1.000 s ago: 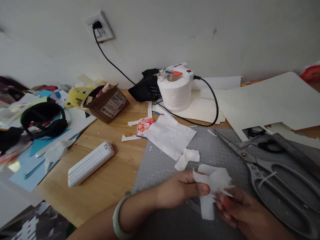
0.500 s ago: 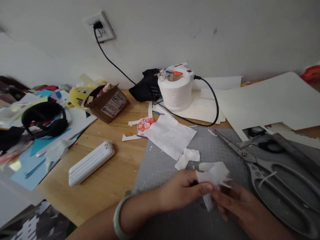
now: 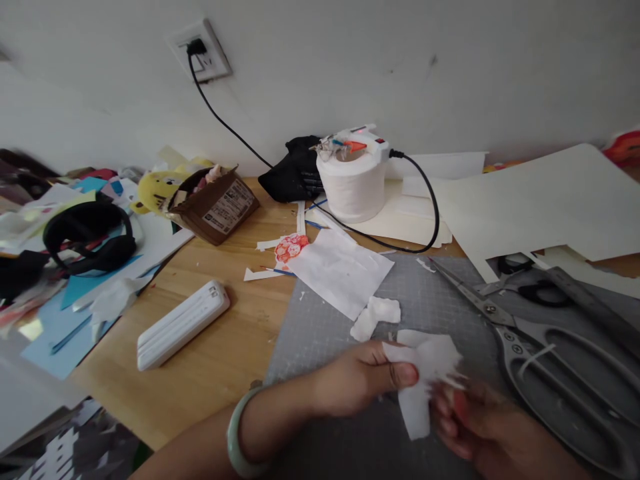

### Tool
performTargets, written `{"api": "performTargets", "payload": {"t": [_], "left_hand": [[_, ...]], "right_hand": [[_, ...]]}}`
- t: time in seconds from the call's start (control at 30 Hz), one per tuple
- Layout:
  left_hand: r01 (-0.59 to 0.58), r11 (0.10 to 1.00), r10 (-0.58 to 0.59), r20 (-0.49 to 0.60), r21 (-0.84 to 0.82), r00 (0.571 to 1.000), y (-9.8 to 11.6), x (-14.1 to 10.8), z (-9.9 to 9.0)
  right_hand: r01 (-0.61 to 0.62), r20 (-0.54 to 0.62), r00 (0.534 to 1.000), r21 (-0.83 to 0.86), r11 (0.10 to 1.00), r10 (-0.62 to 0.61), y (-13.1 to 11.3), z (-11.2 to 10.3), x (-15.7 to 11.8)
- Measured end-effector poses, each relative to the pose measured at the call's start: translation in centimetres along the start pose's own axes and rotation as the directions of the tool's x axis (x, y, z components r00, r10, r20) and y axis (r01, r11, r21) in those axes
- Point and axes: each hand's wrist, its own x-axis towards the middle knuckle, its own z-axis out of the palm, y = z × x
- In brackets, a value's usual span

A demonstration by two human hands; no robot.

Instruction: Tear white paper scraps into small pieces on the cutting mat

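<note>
A piece of thin white tissue paper (image 3: 423, 363) with a ragged, fringed right edge is pinched between the thumb and fingers of my left hand (image 3: 357, 377). One flap of it hangs down over the grey cutting mat (image 3: 320, 353). Close by the torn edge, my right hand (image 3: 480, 417) has its fingers drawn together; motion blurs them, and what they hold, if anything, cannot be made out. Just beyond my left hand lie a small crumpled white scrap (image 3: 375, 317) and a flat white sheet (image 3: 345, 270). Large metal scissors (image 3: 505, 327) rest to the right of my right hand.
A white power bank (image 3: 183, 325) lies on the wooden table (image 3: 250, 313). Behind it stand a cardboard box (image 3: 220, 207) and a white paper roll (image 3: 350, 190) with a corded device (image 3: 377, 147) on top. Cream card sheets (image 3: 545, 200) and a dark ruler (image 3: 590, 307) occupy the right.
My right hand has shifted slightly down and away from my left thumb. The tissue paper has turned a little, showing more of its fringed edge and hanging flap. My left hand keeps its pinch.
</note>
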Motion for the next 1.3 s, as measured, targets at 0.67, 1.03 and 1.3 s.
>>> {"api": "performTargets", "payload": {"t": [0.67, 1.03, 1.3], "left_hand": [[-0.025, 0.961, 0.071, -0.157, 0.277, 0.985, -0.3, -0.1, 0.3], [-0.069, 0.858, 0.117, -0.062, 0.509, 0.991, -0.4, -0.3, 0.2], [-0.09, 0.847, 0.148, -0.069, 0.525, 0.987, -0.7, -0.4, 0.4]], "right_hand": [[0.032, -0.246, 0.959, -0.394, 0.918, -0.139, 0.7, 0.8, 0.4], [0.11, -0.107, 0.946, -0.781, 0.615, -0.305, 0.1, 0.5, -0.9], [0.347, 0.223, 0.796, -0.93, 0.122, -0.563, 0.3, 0.0, -0.7]]}}
